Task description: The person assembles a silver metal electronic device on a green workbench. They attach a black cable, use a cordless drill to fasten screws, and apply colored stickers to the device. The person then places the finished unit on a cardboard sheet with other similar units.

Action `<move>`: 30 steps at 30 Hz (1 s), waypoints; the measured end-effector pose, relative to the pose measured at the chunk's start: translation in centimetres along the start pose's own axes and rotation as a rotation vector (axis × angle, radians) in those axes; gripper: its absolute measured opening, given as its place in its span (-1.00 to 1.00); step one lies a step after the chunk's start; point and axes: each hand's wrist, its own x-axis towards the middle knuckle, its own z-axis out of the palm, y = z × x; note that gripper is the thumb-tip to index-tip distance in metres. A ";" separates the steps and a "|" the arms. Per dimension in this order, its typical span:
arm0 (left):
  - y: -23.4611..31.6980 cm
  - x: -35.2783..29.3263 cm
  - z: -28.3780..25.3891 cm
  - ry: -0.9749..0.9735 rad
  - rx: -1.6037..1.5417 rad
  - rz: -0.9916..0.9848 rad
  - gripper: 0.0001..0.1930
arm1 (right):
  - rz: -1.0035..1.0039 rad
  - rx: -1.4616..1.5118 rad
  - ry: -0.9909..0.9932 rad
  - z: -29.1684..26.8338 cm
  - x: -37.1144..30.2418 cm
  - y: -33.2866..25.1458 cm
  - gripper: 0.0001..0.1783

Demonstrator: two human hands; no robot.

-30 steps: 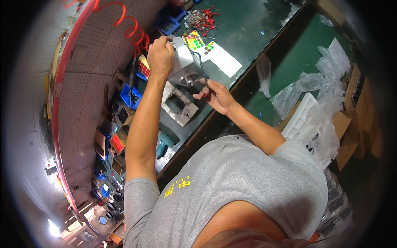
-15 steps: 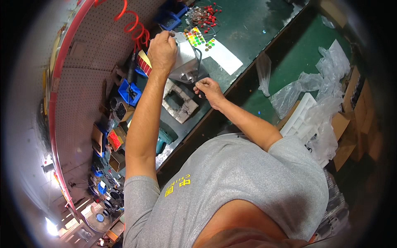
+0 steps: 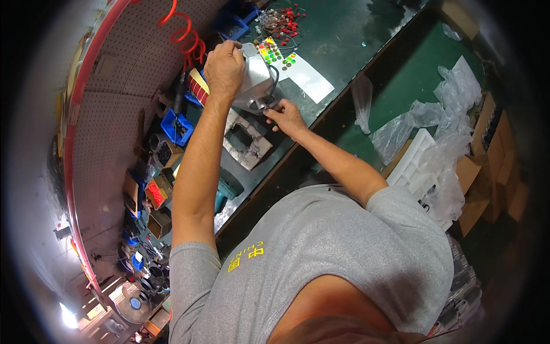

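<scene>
Over the bench, a silver metal housing (image 3: 255, 77) with a black cable (image 3: 277, 74) looped at its side stands tilted. My left hand (image 3: 225, 71) is closed over its far left edge, fingertips hidden behind the knuckles. At the housing's near end is a round metal fitting (image 3: 260, 104). Close against that fitting, my right hand (image 3: 287, 119) has thumb and fingers pinched together; what lies between them is too small to make out. Just below the housing lies a pale, worn foam block (image 3: 247, 140) with a square opening.
Beyond the housing are a white sheet (image 3: 309, 80), round shiny stickers (image 3: 272, 51) and a bundle of red-tipped wires (image 3: 281, 23). Blue bins (image 3: 176, 127) line the pegboard side, under a red coiled hose (image 3: 186, 37). A green power tool (image 3: 223, 195) and plastic bags (image 3: 401, 126) are nearer.
My right hand has shifted slightly left, closer against the fitting at the housing's near end. My left hand keeps its hold in nearly the same place.
</scene>
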 end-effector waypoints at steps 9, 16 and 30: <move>-1.2 -0.4 0.4 0.014 -0.084 0.065 -0.76 | -0.486 -0.571 0.182 -1.5 2.4 -1.0 -0.58; -0.9 -0.2 0.3 0.065 -0.072 0.083 -0.78 | -0.460 -0.453 0.364 -2.4 1.8 1.2 -0.50; 0.4 -7.7 -5.0 0.231 -0.030 -0.198 -0.59 | 0.407 -0.101 -0.004 -6.6 13.7 2.3 -0.55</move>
